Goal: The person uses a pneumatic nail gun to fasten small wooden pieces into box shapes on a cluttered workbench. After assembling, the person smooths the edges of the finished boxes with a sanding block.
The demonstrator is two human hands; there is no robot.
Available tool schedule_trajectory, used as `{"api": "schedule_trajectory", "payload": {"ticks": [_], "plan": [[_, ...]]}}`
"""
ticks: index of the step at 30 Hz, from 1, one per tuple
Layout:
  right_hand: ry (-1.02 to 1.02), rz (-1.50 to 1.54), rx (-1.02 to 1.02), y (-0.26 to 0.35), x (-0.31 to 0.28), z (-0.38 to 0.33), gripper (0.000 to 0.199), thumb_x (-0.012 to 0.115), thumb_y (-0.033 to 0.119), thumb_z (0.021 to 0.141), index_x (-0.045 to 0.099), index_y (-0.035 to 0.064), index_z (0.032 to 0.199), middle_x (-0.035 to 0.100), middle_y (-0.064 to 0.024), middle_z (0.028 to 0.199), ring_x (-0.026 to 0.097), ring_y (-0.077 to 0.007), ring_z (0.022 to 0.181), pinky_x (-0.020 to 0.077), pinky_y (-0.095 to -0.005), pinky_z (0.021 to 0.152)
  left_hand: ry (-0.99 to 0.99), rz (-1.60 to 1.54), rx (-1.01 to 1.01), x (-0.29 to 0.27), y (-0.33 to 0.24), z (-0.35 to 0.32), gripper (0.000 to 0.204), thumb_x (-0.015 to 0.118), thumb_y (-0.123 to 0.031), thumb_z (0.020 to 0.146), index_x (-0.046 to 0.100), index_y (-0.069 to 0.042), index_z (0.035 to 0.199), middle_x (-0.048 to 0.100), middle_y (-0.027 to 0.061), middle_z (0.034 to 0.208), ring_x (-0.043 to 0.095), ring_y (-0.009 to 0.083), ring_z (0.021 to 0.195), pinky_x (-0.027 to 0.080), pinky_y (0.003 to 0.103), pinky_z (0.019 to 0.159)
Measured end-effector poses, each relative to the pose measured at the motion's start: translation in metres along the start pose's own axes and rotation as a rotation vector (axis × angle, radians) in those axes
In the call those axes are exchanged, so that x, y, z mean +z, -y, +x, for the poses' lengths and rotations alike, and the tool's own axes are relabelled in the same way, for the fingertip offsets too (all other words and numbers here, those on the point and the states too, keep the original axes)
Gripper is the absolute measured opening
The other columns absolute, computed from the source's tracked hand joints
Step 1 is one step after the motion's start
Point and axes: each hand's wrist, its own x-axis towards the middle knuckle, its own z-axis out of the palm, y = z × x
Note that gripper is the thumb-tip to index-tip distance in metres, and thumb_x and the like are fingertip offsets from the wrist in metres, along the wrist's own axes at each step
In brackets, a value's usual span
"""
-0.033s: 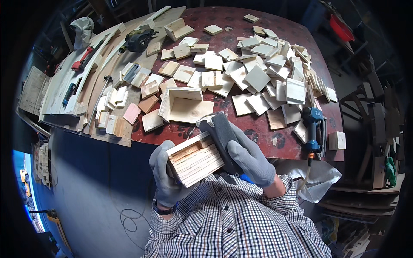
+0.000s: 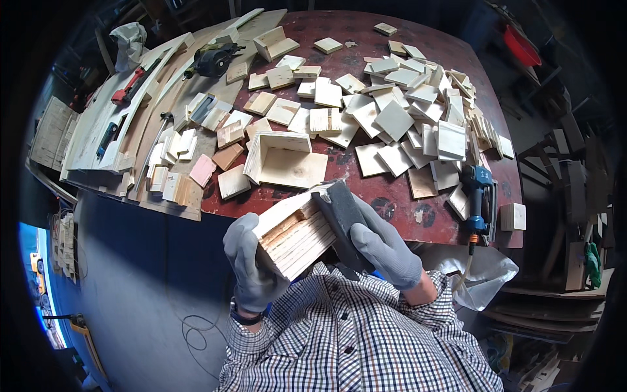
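Observation:
My left hand [image 2: 247, 264], in a grey glove, grips a small wooden box [image 2: 302, 243] by its left side. The box is tilted, with its striped, layered wood and a recess facing up. In my gloved right hand [image 2: 386, 253] is a dark grey sanding block [image 2: 345, 225], its far end ragged and pale. The thumb lies across the block and the other fingers are mostly behind it. The block rests against the box's right end. Just beyond, on the table, sits an open wooden corner piece [image 2: 287, 163] made of joined boards.
The red table [image 2: 385, 208] carries a heap of wooden squares [image 2: 392, 117]. A blue nail gun [image 2: 479, 199] with a hose lies at its right edge. At the left are long boards [image 2: 98, 134], a red-handled tool [image 2: 129, 86], a dark power tool [image 2: 214, 60] and a hammer [image 2: 166, 118].
The sanding block has shifted slightly right and toward me along the box's end. The box has tilted a little, showing more of its far side. Both hands keep their hold.

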Motion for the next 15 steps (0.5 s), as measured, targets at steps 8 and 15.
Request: {"api": "schedule_trajectory", "payload": {"ticks": [8, 15], "plan": [[-0.121, 0.146, -0.078, 0.014, -0.011, 0.007, 0.074, 0.057, 0.034, 0.104, 0.03, -0.0013, 0.163, 0.061, -0.0074, 0.123, 0.061, -0.0104, 0.097, 0.0507, -0.0233, 0.083, -0.131, -0.501, -0.303, 0.003, -0.003, 0.008, 0.105, 0.074, -0.065, 0.09, 0.033, 0.008, 0.155, 0.049, 0.0225, 0.145, 0.056, 0.0321, 0.13, 0.047, 0.042, 0.11], [0.019, -0.015, 0.019, 0.0, 0.011, 0.012, 0.076, 0.054, 0.039, 0.107, 0.025, -0.0025, 0.164, 0.041, -0.0184, 0.16, 0.039, -0.0251, 0.148, 0.0295, -0.0392, 0.123, -0.199, -0.185, -0.188, 0.018, -0.001, 0.013, 0.104, 0.065, -0.067, 0.094, 0.028, 0.005, 0.159, 0.046, 0.0234, 0.146, 0.053, 0.0361, 0.13, 0.045, 0.047, 0.11]]}}
